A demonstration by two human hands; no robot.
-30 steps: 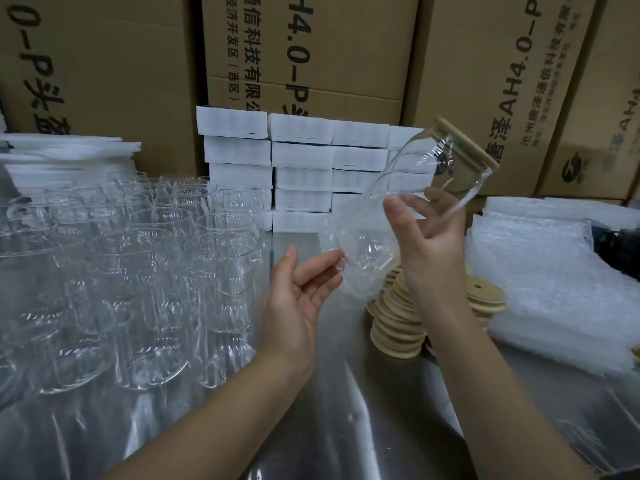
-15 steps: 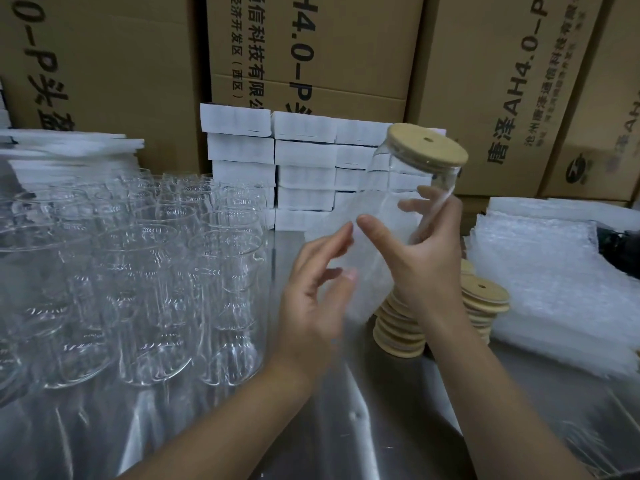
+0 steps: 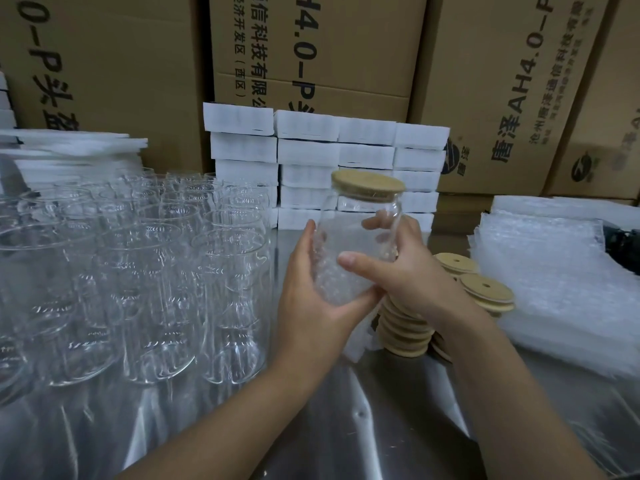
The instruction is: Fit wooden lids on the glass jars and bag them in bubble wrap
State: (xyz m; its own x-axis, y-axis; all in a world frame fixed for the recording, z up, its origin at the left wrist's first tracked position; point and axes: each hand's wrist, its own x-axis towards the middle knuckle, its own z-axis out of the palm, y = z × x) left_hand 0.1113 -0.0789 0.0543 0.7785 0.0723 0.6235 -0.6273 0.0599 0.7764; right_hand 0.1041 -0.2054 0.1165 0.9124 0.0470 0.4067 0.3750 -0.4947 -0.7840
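Note:
A glass jar (image 3: 360, 223) with a wooden lid (image 3: 367, 184) stands upright in mid-air, its lower half inside a bubble wrap bag (image 3: 334, 278). My left hand (image 3: 311, 299) cups the bagged bottom from the left. My right hand (image 3: 398, 268) grips the jar's side, thumb across the front. Stacks of wooden lids (image 3: 485, 289) with small holes lie just right of my hands. Several open glass jars (image 3: 138, 271) crowd the left of the steel table (image 3: 363, 427).
A pile of bubble wrap bags (image 3: 554, 271) lies at the right. White foam blocks (image 3: 311, 157) are stacked behind the jar, more foam sheets (image 3: 69, 147) at far left. Printed cardboard cartons (image 3: 346, 46) wall off the back.
The jar went from tilted to upright and came lower and closer. My left hand closed in from below and now cups the bagged bottom.

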